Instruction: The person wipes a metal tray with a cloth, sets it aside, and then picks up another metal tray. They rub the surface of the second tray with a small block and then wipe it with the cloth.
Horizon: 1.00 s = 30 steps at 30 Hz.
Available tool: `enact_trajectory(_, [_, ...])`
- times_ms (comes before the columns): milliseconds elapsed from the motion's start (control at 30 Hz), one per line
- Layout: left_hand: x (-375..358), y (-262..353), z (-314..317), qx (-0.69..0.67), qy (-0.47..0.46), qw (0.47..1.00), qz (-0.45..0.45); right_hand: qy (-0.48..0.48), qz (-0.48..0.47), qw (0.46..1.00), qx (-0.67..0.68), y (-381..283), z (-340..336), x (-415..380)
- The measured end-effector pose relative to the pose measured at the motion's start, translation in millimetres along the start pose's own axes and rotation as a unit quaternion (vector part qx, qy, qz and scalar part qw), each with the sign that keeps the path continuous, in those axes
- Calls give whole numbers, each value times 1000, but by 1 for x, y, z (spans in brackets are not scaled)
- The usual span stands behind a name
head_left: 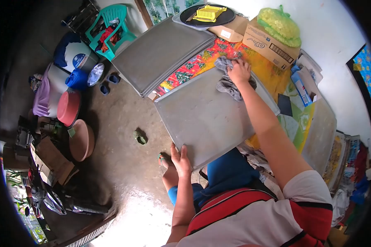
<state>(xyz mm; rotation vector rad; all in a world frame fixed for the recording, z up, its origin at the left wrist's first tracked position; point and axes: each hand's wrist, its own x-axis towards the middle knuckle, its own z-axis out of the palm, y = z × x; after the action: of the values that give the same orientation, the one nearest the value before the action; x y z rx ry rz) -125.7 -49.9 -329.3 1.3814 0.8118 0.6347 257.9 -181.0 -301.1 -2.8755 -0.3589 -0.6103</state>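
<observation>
A large grey metal baking tray (210,115) lies in front of me, its far part over a table with a bright patterned cover. My left hand (181,159) grips the tray's near left edge, thumb on top and fingers partly hidden beneath. My right hand (240,73) presses a crumpled grey cloth (231,87) on the tray near its far right edge. Several similar metal trays (165,49) are stacked to the left on the same table.
At the back stand a cardboard box (270,45) under a yellow net bag (278,24) and a round black tray (226,16) with a yellow rack (210,13). A green chair (111,29), a pink basin (81,140) and a green clog (140,138) occupy the floor at left.
</observation>
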Motion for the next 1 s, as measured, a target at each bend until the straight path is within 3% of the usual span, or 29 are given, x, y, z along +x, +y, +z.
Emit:
enact_trajectory(100, [1,-4,1,-11,5,1000,-13,-87,25,993,74,-25,9,-3])
enact_trajectory(200, [-2,6,3,-28,-2,999,-29,-184,-13,978,100,-73,-21,-16])
enact_trajectory(267, [-1,10,-2,11,-25,999,-36,-224,1,969,109,-80,-26,-12])
enact_trajectory(333, [-1,2,-5,-43,-44,997,-41,-261,21,959,110,-73,-24,9])
enact_trajectory(467, [3,-2,-3,-72,-47,995,-43,-287,9,952,110,-43,-8,32])
enact_trajectory(700, [0,-7,-5,-30,-39,998,-37,-321,-8,941,103,-59,-28,21])
enact_trajectory(833, [-3,5,1,23,1,1000,-13,-272,35,956,102,-49,-6,30])
enact_trajectory(867, [-3,5,1,12,3,1000,-17,-242,30,964,104,-51,2,23])
enact_trajectory(1000, [0,3,2,-29,-21,999,-22,-270,-55,952,135,-76,-30,-9])
